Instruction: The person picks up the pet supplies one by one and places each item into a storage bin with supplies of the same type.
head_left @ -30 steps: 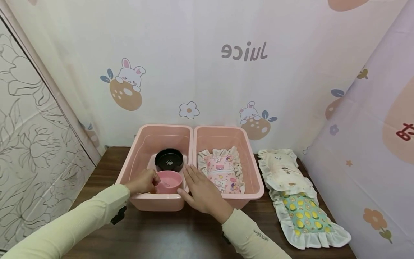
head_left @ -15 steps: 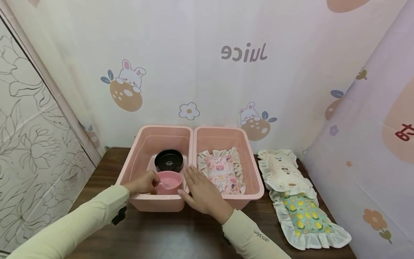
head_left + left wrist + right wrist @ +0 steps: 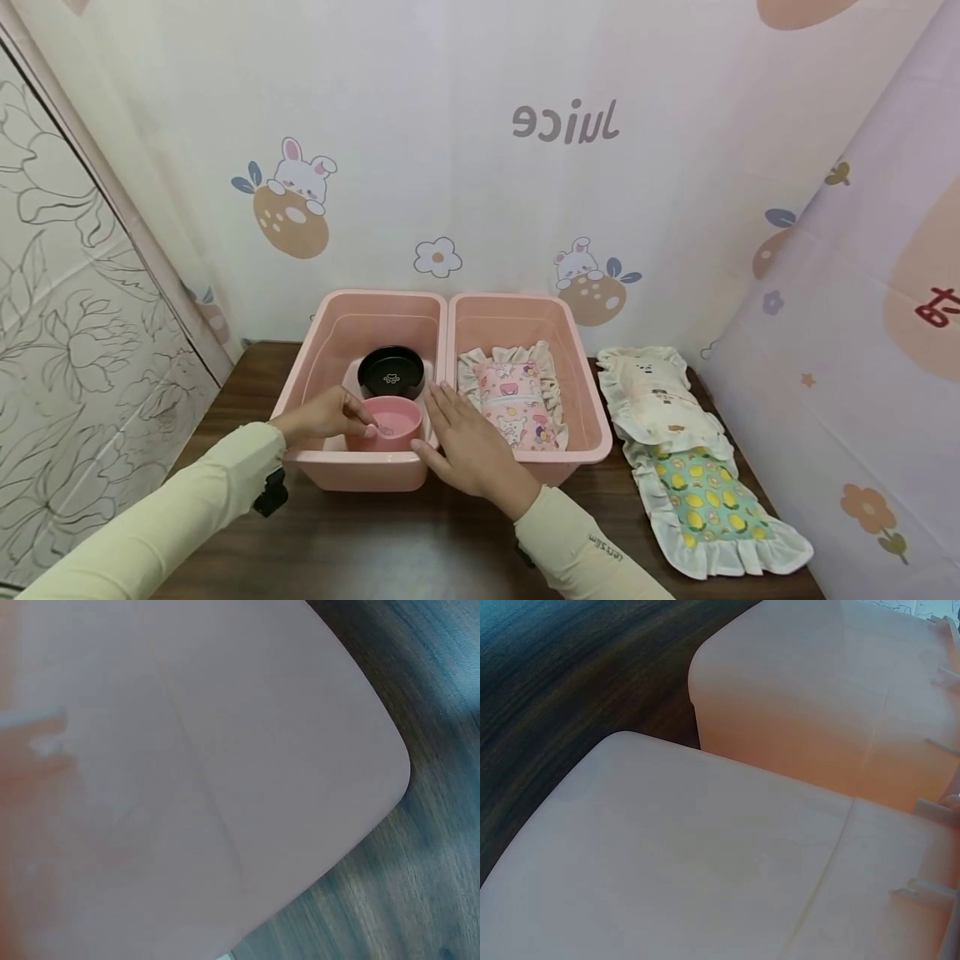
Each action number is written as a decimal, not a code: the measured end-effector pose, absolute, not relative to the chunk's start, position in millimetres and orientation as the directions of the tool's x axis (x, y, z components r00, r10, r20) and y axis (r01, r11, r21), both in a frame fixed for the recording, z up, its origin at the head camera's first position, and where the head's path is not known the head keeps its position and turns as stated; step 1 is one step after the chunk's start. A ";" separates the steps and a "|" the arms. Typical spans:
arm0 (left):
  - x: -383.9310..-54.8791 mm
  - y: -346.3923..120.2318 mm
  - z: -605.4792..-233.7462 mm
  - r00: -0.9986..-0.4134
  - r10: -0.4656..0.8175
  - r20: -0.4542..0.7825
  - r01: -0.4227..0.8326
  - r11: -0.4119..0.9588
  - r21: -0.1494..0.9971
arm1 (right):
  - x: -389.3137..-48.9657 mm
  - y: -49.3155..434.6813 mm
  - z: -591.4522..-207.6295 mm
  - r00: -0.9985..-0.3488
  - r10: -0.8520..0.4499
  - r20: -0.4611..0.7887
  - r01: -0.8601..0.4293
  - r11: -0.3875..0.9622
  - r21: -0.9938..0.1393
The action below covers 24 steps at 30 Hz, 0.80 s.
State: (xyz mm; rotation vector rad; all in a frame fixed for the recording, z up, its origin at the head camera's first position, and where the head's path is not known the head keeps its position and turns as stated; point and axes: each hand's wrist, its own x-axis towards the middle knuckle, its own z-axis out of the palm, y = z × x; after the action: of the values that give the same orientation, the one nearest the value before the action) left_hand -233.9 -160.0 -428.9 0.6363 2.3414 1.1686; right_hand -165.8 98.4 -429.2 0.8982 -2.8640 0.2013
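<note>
In the head view, a pink bowl (image 3: 393,414) sits at the front of the left pink tub (image 3: 360,456). My left hand (image 3: 330,414) reaches over that tub's front left, its loosely bent fingertips at the bowl's left rim. A black bowl (image 3: 391,372) with a white paw print sits just behind the pink one. My right hand (image 3: 468,446) lies with straight fingers on the adjoining rims of the two tubs. In the right pink tub (image 3: 564,456) lies a small pink printed pillow (image 3: 512,402) with cream ruffles. Neither wrist view shows the bowls.
Both tubs stand side by side on a dark wooden table (image 3: 360,542), against a printed curtain (image 3: 487,192). To their right lie a cream ruffled pillow (image 3: 663,392) and a green lemon-print pillow (image 3: 708,500), partly overlapping.
My left hand has shifted slightly left and up, and its fingers have loosened at the pink bowl, baring more of its left side. The bowl and my right hand have stayed put.
</note>
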 end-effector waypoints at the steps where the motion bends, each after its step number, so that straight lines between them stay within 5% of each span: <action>1: -234.0 -159.9 -429.3 -0.797 0.575 -0.184 0.197 0.536 0.821 | -165.9 98.5 -429.0 -0.814 -0.557 0.165 -0.575 0.813 -0.089; 15: -234.7 -161.8 -430.9 -0.810 0.551 -0.201 0.189 0.570 0.800 | -165.6 96.3 -427.1 -0.818 -0.559 0.139 -0.574 0.812 -0.110; 24: -233.5 -161.1 -420.1 -0.804 0.561 -0.196 0.189 0.555 0.810 | -167.5 100.9 -423.6 -0.827 -0.556 0.087 -0.559 0.795 -0.235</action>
State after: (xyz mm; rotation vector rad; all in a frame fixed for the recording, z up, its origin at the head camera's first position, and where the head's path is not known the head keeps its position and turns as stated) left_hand -233.5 -161.1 -420.1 0.6077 2.3559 1.1527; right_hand -167.5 100.9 -423.6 0.9207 -2.9635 0.3943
